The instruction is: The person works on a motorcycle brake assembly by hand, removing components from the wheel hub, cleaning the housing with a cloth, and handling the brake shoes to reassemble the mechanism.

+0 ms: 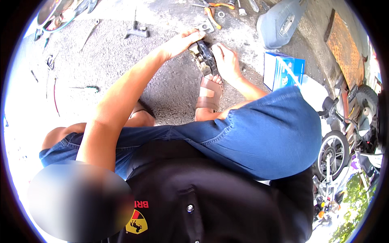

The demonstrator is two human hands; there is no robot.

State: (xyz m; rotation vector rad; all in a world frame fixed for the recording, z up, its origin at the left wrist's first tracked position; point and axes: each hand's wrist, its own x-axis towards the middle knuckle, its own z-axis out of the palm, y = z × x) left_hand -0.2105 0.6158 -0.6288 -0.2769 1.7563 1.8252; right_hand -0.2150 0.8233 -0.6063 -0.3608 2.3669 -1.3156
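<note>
My left hand [185, 40] grips the top of a dark metal mechanical part [200, 56] with brassy sections, with thumb and fingers closed at its upper left end. My right hand [227, 60] holds the same part from the right side, fingers curled against it. The part is held just above my sandalled foot [208, 95]. A small flat silver plate [207, 26] lies on the ground just beyond my left hand, near orange-handled pliers [212, 16] and a washer [221, 14].
Scattered tools [137, 32] lie on the concrete [105, 52]. At right are a grey plastic panel [273, 28], a blue box [279, 71], a rusty plate [340, 44] and parked motorcycles [336, 150]. A green-rimmed container [54, 24] sits at upper left.
</note>
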